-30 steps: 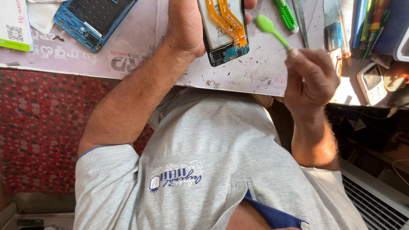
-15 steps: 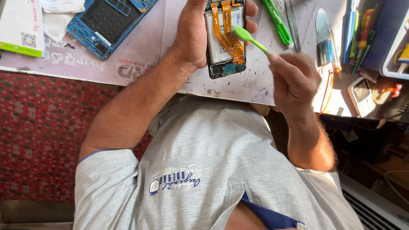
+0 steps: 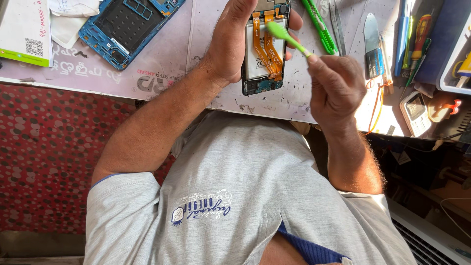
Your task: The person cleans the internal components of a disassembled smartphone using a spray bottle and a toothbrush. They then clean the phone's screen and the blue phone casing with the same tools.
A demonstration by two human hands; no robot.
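- Broadly, the white work mat (image 3: 162, 73) spreads over the far half of the view, scuffed and printed, with a red spotted surface (image 3: 44, 157) to its near left.
- Nearest of all is the person's grey T-shirt (image 3: 235, 196), filling the lower middle.
- Far left on the mat lies a blue phone mid-frame (image 3: 128, 25), inner side up, with a white and green card (image 3: 22, 32) left of it at the edge.
- At far centre the left hand (image 3: 234, 41) grips an opened smartphone (image 3: 265, 54) by its left edge, fingertips wrapping round the right edge; the phone is lifted off the mat, back cover off, showing a pale battery and 2 orange flex cables.
- Right of it, the right hand (image 3: 337, 86) pinches a green plastic pry tool (image 3: 287, 37) between thumb and fingers, its flat tip over the phone's upper part, right by the cables.
- Beyond the tool lie a green-handled tool (image 3: 320, 27) and metal tweezers (image 3: 337, 24), side by side.
- Far right, screwdrivers (image 3: 414, 39) cluster near a small white keypad phone (image 3: 416, 114).
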